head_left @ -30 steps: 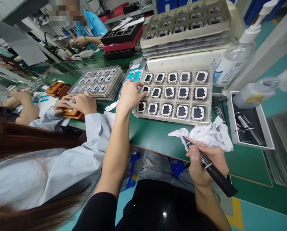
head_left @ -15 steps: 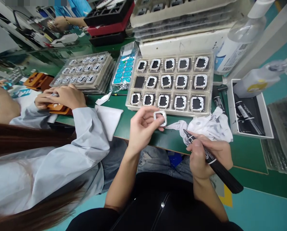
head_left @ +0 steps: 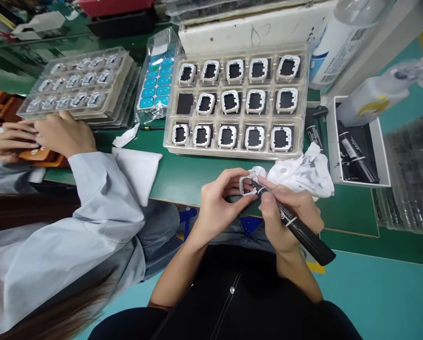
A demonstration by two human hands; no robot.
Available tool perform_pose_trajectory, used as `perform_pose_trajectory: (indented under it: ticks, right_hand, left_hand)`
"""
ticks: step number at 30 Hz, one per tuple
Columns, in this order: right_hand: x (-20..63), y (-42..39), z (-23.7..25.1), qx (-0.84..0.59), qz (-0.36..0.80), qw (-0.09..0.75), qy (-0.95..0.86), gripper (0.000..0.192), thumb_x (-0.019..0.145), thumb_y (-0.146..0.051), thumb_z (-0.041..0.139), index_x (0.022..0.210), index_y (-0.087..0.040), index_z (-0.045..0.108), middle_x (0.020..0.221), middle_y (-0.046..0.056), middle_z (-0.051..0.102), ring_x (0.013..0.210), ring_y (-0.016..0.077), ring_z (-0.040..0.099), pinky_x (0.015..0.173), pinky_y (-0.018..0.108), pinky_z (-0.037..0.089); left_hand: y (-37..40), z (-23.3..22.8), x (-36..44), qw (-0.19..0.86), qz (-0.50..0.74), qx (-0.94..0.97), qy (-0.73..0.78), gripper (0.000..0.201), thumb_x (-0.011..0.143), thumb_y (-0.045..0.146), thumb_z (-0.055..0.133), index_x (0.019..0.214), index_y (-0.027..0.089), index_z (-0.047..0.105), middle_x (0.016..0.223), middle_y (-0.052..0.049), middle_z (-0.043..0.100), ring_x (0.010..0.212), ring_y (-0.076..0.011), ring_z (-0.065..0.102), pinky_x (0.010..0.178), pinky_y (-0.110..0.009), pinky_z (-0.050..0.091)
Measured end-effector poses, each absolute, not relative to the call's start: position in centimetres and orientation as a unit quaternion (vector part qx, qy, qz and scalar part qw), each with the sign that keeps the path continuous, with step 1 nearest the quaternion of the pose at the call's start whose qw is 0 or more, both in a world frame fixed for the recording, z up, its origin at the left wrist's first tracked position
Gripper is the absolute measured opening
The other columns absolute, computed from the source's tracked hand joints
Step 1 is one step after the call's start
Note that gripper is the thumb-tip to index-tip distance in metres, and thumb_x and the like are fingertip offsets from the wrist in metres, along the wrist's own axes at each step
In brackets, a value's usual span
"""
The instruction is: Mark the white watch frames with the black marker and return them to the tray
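Note:
Between thumb and fingers, my left hand (head_left: 220,203) pinches a small white square frame, like a watch case (head_left: 246,186). My right hand (head_left: 291,210) is wrapped round a black marker pen (head_left: 303,236), its tip pointing up and left at the frame's right side. Whether the tip touches the frame I cannot tell. Beyond my hands lies a clear plastic tray (head_left: 240,153) of similar white frames on dark pads; one pocket in its left column shows only the dark pad. A crumpled, stained white cloth (head_left: 300,172) lies just past my right hand.
A white box (head_left: 383,156) at the right holds another marker and a bottle (head_left: 370,101). Left of the tray lies a bag of blue parts (head_left: 158,85), then stacked trays (head_left: 80,108). A co-worker's sleeve (head_left: 105,198) and hands are close on my left, near a folded white cloth (head_left: 137,172).
My hands have come together, bringing the marker tip from apart to the white frame. The whole view has shifted, with the table things appearing further up and left.

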State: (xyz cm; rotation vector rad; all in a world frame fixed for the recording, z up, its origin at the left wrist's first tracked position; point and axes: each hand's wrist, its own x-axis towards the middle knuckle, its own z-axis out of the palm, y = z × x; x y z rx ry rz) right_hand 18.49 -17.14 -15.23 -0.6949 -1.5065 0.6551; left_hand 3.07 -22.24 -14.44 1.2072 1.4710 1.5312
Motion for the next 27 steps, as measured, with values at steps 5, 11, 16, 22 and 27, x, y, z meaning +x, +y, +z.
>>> perform_pose_trajectory:
  ticks: [5, 11, 16, 22, 27]
  right_hand:
    - [18.4, -17.2, -14.8, -0.318, 0.257, 0.618, -0.671, 0.015, 0.105, -0.013, 0.087, 0.107, -0.026, 0.079, 0.102, 0.002, 0.094, 0.101, 0.033, 0.097, 0.083, 0.038, 0.083]
    - [18.4, -17.2, -14.5, -0.324, 0.247, 0.608, -0.682, 0.017, 0.104, -0.012, 0.087, 0.108, -0.026, 0.078, 0.101, 0.002, 0.093, 0.101, 0.0327, 0.097, 0.085, 0.036, 0.083]
    - [18.3, -17.1, -14.3, -0.318, 0.244, 0.606, -0.687, 0.019, 0.103, -0.011, 0.087, 0.11, -0.027, 0.078, 0.102, 0.002, 0.094, 0.1, 0.033, 0.097, 0.086, 0.038, 0.085]
    - [18.4, -17.0, -14.1, -0.324, 0.229, 0.604, -0.691, 0.02, 0.103, -0.01, 0.086, 0.11, -0.026, 0.077, 0.099, 0.001, 0.093, 0.099, 0.0327, 0.097, 0.084, 0.035, 0.084]
    - [18.5, -16.7, -13.9, -0.283, 0.174, 0.589, -0.737, 0.024, 0.099, -0.004, 0.086, 0.111, -0.024, 0.079, 0.093, 0.001, 0.091, 0.097, 0.0346, 0.097, 0.083, 0.036, 0.085]
  left_hand:
    - [-22.5, -14.9, 3.2, 0.282, 0.569, 0.507, 0.583, 0.04, 0.1, 0.027, 0.101, 0.135, 0.024, 0.082, 0.118, -0.002, 0.093, 0.101, -0.0188, 0.095, 0.097, -0.025, 0.08]
    - [-22.7, -14.8, 3.3, 0.239, 0.558, 0.534, 0.588, 0.036, 0.104, 0.024, 0.097, 0.137, 0.025, 0.082, 0.12, -0.001, 0.093, 0.101, -0.017, 0.095, 0.098, -0.024, 0.08]
    - [-22.8, -14.7, 3.4, 0.214, 0.547, 0.547, 0.597, 0.036, 0.105, 0.019, 0.096, 0.137, 0.026, 0.082, 0.121, 0.0, 0.093, 0.1, -0.0153, 0.094, 0.099, -0.022, 0.079]
    - [-22.7, -14.8, 3.5, 0.182, 0.539, 0.573, 0.589, 0.038, 0.106, 0.013, 0.093, 0.139, 0.027, 0.08, 0.121, 0.003, 0.093, 0.1, -0.013, 0.094, 0.101, -0.018, 0.077]
    - [-22.9, -14.8, 3.4, 0.174, 0.527, 0.575, 0.601, 0.033, 0.109, 0.018, 0.089, 0.14, 0.027, 0.08, 0.123, 0.002, 0.094, 0.101, -0.0145, 0.094, 0.1, -0.021, 0.078]
